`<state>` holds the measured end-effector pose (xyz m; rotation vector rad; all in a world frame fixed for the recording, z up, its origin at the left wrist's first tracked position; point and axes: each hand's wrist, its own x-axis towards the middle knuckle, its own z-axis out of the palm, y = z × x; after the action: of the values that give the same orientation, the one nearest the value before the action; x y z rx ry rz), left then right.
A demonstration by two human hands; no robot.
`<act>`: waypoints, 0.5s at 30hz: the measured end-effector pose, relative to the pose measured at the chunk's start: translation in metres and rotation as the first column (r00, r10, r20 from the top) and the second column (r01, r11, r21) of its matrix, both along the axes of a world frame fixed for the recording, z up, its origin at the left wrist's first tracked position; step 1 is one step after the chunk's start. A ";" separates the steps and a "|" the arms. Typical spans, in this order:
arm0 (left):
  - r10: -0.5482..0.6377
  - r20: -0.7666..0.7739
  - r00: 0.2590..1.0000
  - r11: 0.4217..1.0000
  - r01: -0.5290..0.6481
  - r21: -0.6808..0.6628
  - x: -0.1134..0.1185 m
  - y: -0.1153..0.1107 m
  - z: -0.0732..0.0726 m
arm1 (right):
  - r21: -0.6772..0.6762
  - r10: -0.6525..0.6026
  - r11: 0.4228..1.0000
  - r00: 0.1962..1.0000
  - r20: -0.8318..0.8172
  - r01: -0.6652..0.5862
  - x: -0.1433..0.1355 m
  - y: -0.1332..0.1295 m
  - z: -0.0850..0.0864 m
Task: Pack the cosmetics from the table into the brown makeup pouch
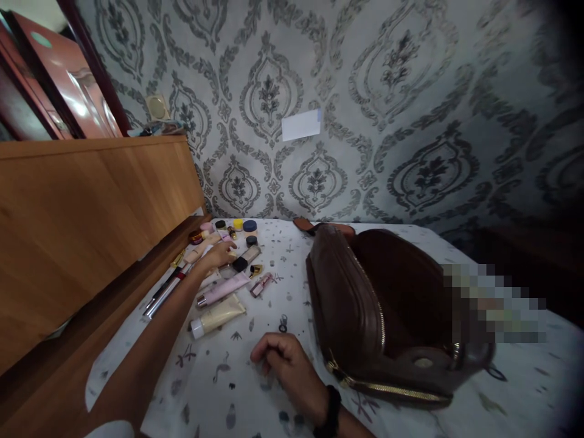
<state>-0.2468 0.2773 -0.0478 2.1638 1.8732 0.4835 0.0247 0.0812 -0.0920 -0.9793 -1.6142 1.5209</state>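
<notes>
My left hand [219,255] is stretched out over a group of cosmetics at the far left, fingers extended and nothing clearly held; what lies under the palm is hidden. Beside it are a bottle with a black cap [246,258] and a pink tube [223,289]. Nearer to me lie a cream tube with a white cap [219,315] and a small pink lip gloss [261,284]. My right hand [285,365], a black band on its wrist, hovers or rests above the patterned sheet, loosely curled and holding nothing visible. A brown leather bag [342,292] stands unzipped to its right.
Small jars, including a blue-lidded one [249,226] and a yellow one [238,224], sit at the back. Silver and black tubes [164,292] lie along a wooden board [91,231] on the left. Patterned wallpaper [269,91] covers the wall behind. A blurred patch [497,304] is right of the bag.
</notes>
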 end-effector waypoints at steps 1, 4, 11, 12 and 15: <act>-0.026 0.020 0.999 1.000 0.027 -0.006 -0.002 0.000 0.001 | -0.003 0.007 1.000 1.000 -0.003 -0.007 0.000 0.000 0.000; -0.073 0.094 0.993 0.997 0.075 -0.017 -0.007 0.000 0.001 | -0.029 0.008 1.000 1.000 -0.012 -0.009 -0.001 -0.001 0.000; 0.003 0.434 0.901 1.000 0.008 -0.024 -0.019 0.000 0.010 | -0.044 0.005 0.999 1.000 -0.014 -0.005 0.001 -0.002 0.009; 0.015 0.486 0.874 1.000 -0.001 -0.028 -0.022 -0.001 0.013 | -0.042 0.002 0.999 1.000 -0.014 -0.003 0.001 -0.002 0.010; 0.048 0.587 0.808 0.998 -0.021 -0.052 -0.029 -0.005 0.020 | -0.024 0.005 1.000 1.000 -0.008 -0.005 0.001 -0.001 0.007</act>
<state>-0.2755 0.2727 -0.0278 1.6738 1.5447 0.9818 0.0262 0.0801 -0.0848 -0.9818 -1.5973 1.5483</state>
